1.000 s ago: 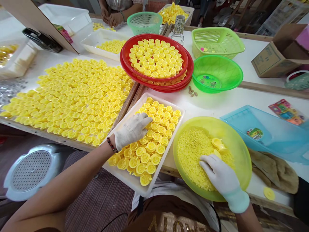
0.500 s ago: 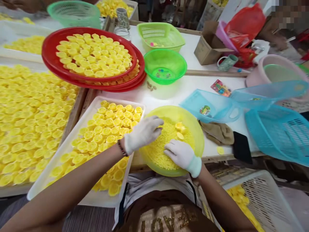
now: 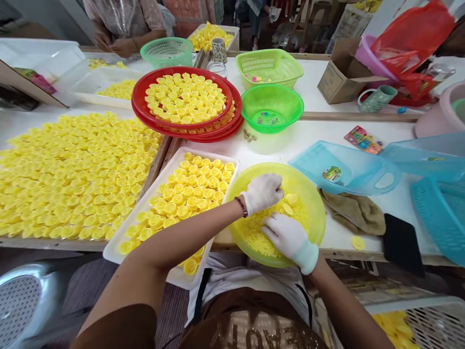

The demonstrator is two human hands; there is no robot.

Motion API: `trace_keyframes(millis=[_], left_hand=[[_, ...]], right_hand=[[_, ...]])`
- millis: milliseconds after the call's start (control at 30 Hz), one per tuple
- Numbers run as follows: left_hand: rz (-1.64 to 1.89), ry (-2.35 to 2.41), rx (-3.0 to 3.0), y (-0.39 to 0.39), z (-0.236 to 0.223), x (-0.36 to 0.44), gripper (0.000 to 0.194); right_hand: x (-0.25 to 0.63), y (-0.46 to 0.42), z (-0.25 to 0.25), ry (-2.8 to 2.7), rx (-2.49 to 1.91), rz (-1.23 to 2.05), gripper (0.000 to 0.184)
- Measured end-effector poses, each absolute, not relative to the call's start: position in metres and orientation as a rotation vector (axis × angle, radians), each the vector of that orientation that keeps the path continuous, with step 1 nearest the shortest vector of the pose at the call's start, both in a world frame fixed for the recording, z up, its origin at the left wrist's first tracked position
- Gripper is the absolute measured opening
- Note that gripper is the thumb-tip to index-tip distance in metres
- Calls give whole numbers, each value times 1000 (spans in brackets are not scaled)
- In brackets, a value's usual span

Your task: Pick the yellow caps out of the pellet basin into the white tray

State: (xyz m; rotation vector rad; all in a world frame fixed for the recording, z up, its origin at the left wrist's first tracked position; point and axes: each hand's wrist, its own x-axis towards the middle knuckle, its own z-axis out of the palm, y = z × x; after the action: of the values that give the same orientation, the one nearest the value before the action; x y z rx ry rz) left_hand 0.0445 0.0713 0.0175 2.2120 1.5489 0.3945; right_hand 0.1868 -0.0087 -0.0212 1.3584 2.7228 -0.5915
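Observation:
A translucent yellow basin (image 3: 315, 228) stands at the table's front edge, holding a heap of small yellow granules (image 3: 259, 240). Over its left side is my left hand (image 3: 262, 195), gloved in white, its fingers curled closed; whatever they hold is hidden. My right hand (image 3: 287, 238), also gloved, rests low in the basin with bent fingers against the granules, and I cannot make out what is in them. Just beyond it, a few larger yellow pieces (image 3: 289, 203) lie on the heap. Left of the basin is a white tray (image 3: 113, 247) of small round yellow cups (image 3: 183, 194).
Stacked red trays (image 3: 141, 104) of yellow cups stand behind, beside a green bowl (image 3: 272, 121). Many more cups (image 3: 80, 179) cover the left table. At right are a blue scoop (image 3: 348, 169), a brown cloth (image 3: 358, 213) and a black flat object (image 3: 402, 242). A co-worker (image 3: 123, 29) sits across.
The view has swung left and up. My left hand has moved from the basin's left rim inward over the granules, its fingers now curled tighter. My right hand stays low in the basin.

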Motion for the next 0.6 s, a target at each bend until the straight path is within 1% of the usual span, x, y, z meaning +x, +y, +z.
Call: trace_keyframes(millis=[67, 233, 333, 433, 500, 600], left_hand=[[487, 1558, 2114, 60, 26, 22, 6], [821, 1334, 1421, 26, 41, -27, 21], [856, 1321, 1261, 10, 46, -41, 23], [857, 1325, 1141, 2, 45, -44, 26], [846, 1300, 1046, 0, 41, -42, 28], [829, 1251, 952, 2, 31, -36, 29]], right_hand=[[188, -7, -18, 2714, 1335, -629, 25], [177, 6, -4, 2732, 1321, -730, 24], [163, 15, 0, 2721, 1307, -711, 26], [156, 18, 0, 2655, 1167, -744, 26], [159, 19, -2, 2631, 1060, -821, 24], [173, 17, -4, 2675, 945, -1024, 16]])
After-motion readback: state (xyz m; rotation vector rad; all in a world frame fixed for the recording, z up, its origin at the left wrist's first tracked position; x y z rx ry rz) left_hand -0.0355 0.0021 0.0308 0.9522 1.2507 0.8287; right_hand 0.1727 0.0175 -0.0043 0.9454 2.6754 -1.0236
